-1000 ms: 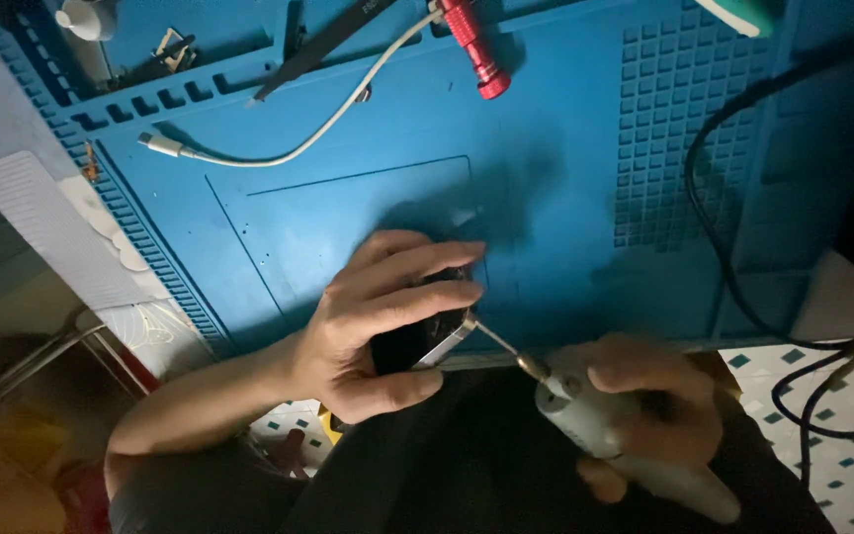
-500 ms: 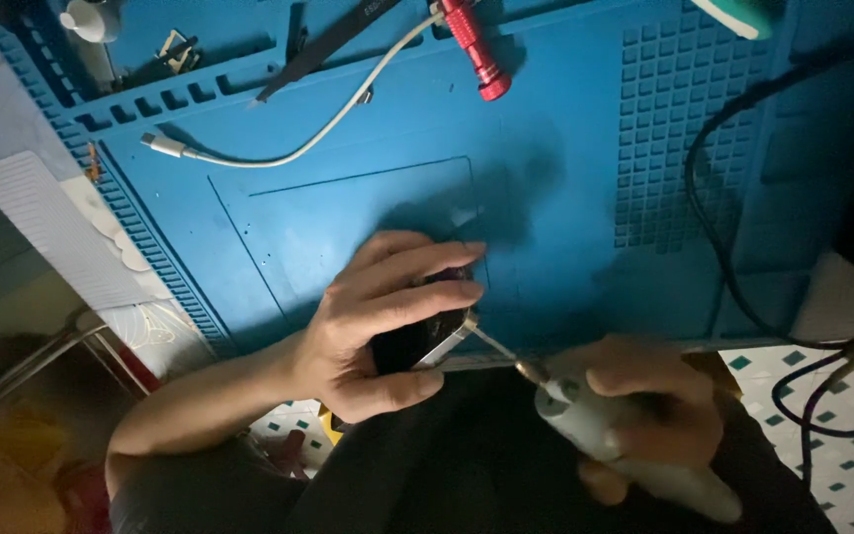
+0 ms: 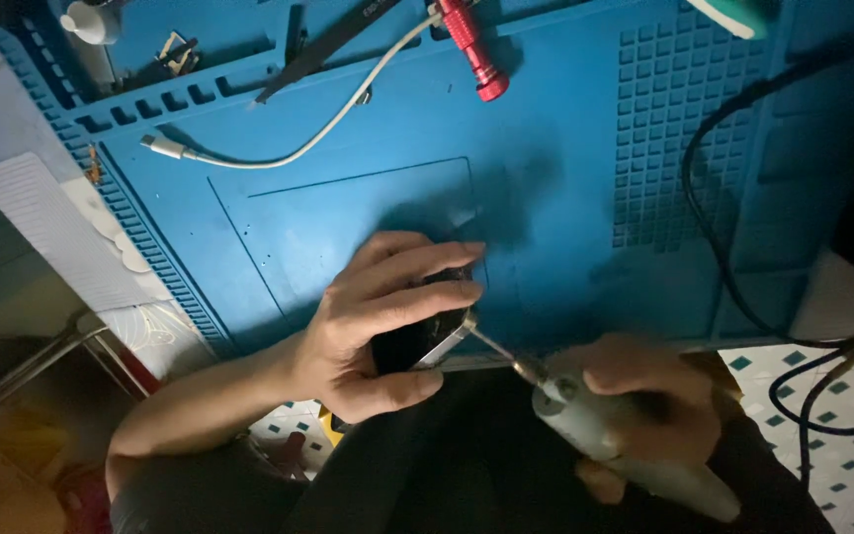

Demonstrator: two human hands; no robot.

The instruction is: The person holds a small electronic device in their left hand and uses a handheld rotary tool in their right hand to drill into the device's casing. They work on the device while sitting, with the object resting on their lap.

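**Two hands at a blue work mat: phone held, powered driver applied to its corner**

The blue silicone work mat (image 3: 565,208) fills most of the view; it carries a recessed rectangular field at its centre, a grid of small square cells towards the right, and a row of slots along its far edge. A black cable (image 3: 733,287) loops over the mat's right side and runs off the near right corner onto a white surface with small teal squares (image 3: 842,396).

The left hand (image 3: 368,326) lies at the near edge of the mat, fingers closed over a dark phone (image 3: 417,341) with a silvery frame. It grips the phone from above, thumb beneath, holding it tilted at the mat's edge, just in front of the recessed field.

The right hand (image 3: 644,396) is wrapped tightly around a grey electric screwdriver (image 3: 615,435), held near the person's body. Its thin bit points up and left, and the tip meets the phone's near right corner, just beside the left index fingertip.

Along the far edge lie a white cable (image 3: 298,148) with its plug resting on the mat, a red cylindrical tool (image 3: 471,44), and a thin black tool (image 3: 328,44) set at a slant. A small white bottle (image 3: 91,20) stands at the far left corner.
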